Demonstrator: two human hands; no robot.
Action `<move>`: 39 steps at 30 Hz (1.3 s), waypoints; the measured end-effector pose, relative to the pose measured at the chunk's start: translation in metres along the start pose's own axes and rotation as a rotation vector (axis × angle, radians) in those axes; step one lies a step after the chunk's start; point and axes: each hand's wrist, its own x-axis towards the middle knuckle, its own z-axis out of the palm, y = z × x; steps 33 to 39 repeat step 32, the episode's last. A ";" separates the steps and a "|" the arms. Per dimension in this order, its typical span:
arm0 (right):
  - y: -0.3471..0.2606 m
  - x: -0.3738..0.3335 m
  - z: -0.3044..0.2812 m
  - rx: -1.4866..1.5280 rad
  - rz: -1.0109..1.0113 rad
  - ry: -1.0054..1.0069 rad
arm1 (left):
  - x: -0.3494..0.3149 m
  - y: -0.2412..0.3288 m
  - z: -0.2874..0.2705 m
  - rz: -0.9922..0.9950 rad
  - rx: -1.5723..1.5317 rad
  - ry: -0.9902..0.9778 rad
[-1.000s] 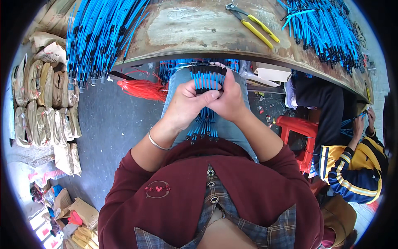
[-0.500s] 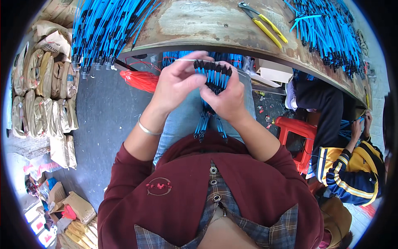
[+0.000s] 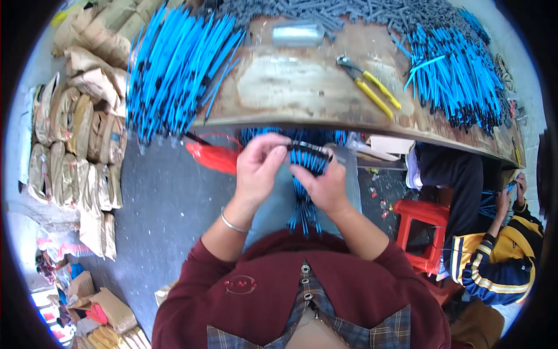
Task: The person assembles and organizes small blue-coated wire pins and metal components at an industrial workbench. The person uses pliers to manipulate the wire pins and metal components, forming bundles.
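Note:
Over my lap, below the table's front edge, hangs a bundle of thin blue tubes (image 3: 303,158) with black ends, fanned in a row at the top and loose at the bottom. My right hand (image 3: 326,185) grips its right side, thumb across the front. At the left end of the row, my left hand (image 3: 260,170) has thumb and fingers pinched together; what is between them is too small to make out. A thin shiny line runs along the black tops.
A wooden table (image 3: 279,87) carries a left pile of blue tubes (image 3: 180,70), a right pile (image 3: 456,78), yellow-handled pliers (image 3: 372,87), a clear packet (image 3: 297,34) and grey pieces (image 3: 372,14). A red stool (image 3: 421,232) and a seated person (image 3: 500,250) are at right; paper sacks (image 3: 75,145) at left.
The view has tilted up, so table and hands sit lower in the picture. My left thumb has drawn in to a pinch. The thin pale strip jutting left of the bundle no longer shows.

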 end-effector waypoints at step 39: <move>0.045 0.032 -0.012 0.184 0.190 -0.158 | 0.410 -0.010 0.028 0.486 1.312 0.049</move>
